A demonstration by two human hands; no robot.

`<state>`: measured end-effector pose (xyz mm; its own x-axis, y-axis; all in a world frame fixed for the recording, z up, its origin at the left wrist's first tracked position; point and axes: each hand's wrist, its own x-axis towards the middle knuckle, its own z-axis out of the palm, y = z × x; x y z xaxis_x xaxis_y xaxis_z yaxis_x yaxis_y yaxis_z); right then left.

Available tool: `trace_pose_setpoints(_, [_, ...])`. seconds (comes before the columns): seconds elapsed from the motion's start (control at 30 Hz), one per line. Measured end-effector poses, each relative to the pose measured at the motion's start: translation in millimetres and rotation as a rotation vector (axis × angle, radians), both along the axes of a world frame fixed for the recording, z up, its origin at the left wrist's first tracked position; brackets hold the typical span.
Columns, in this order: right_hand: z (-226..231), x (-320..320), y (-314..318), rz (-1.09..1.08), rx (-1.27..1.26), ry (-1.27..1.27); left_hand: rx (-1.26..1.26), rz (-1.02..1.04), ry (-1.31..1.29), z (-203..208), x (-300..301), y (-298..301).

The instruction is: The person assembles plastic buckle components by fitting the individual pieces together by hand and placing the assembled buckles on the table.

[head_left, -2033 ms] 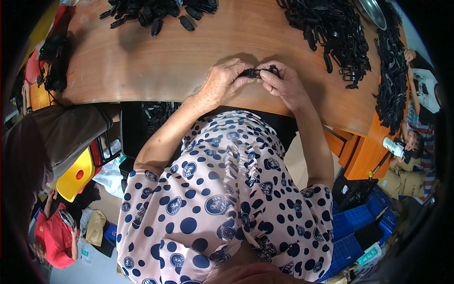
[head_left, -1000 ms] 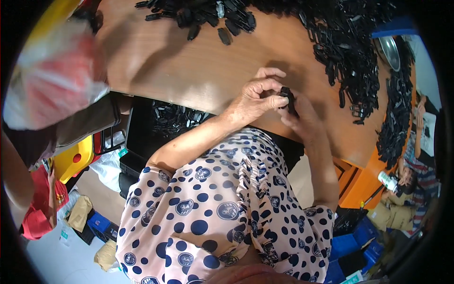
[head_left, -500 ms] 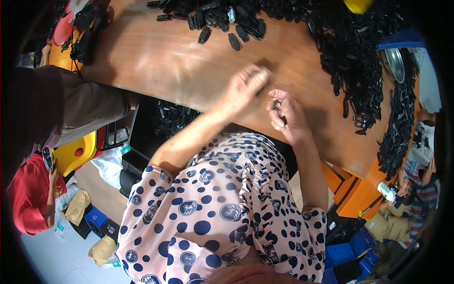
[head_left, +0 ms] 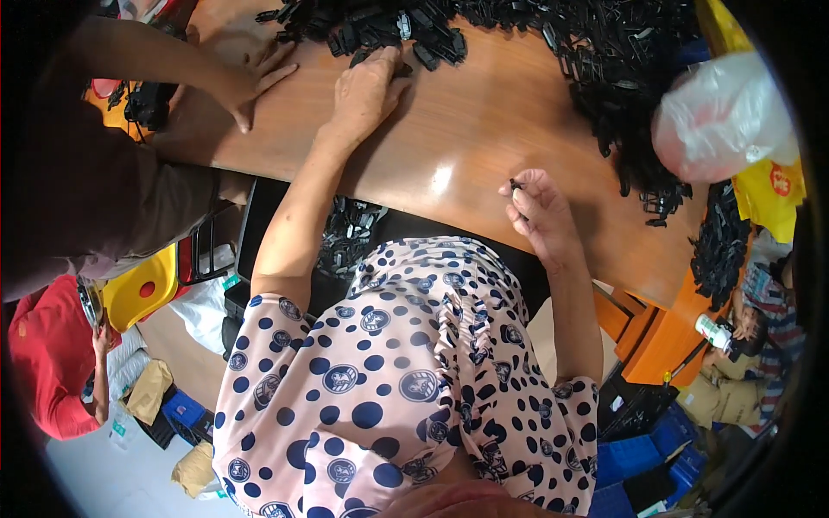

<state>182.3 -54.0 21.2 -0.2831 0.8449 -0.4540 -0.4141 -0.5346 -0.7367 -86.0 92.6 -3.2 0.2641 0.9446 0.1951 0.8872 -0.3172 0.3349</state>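
Observation:
My left hand (head_left: 367, 97) reaches to the near edge of a pile of small black plastic parts (head_left: 432, 34) at the far side of the table. Its fingers and thumb are bent around one dark part, mostly hidden beneath them. Nearer to me and to the right, my right hand (head_left: 542, 211) is raised over the table's front edge, palm partly turned up. A small black plastic part (head_left: 516, 185) is pinched between its thumb and fingers; its exact kind is too small to tell.
More black parts (head_left: 604, 112) heap along the right of the wooden table (head_left: 466, 121). A co-worker's spread hand (head_left: 257, 82) rests on its left. Clear plastic (head_left: 725, 116) and a yellow bag (head_left: 768, 198) appear at right. An open drawer of parts (head_left: 350, 233) lies by my lap.
My left hand has moved away from my right, forward and left to the pile. A co-worker's arm has come onto the table at left. Clear plastic and a yellow bag have appeared at right.

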Motion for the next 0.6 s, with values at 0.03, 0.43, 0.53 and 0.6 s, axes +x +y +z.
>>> trace_pose_setpoints(0.03, [-9, 1, 0, -0.011, 0.004, -0.005, -0.053, 0.005, -0.158, 1, 1, -5])
trace_pose_setpoints(0.43, [10, -12, 22, -0.105, 0.191, 0.043, -0.441, -0.243, -0.904, 12, 69, -95])
trace_pose_setpoints(0.53, [15, -14, 20, -0.137, 0.24, -0.075, -0.422, -0.279, -0.839, 22, 73, -96])
trace_pose_setpoints(0.6, [17, -14, 17, -0.15, 0.254, -0.159, -0.37, -0.32, -0.819, 24, 75, -96])
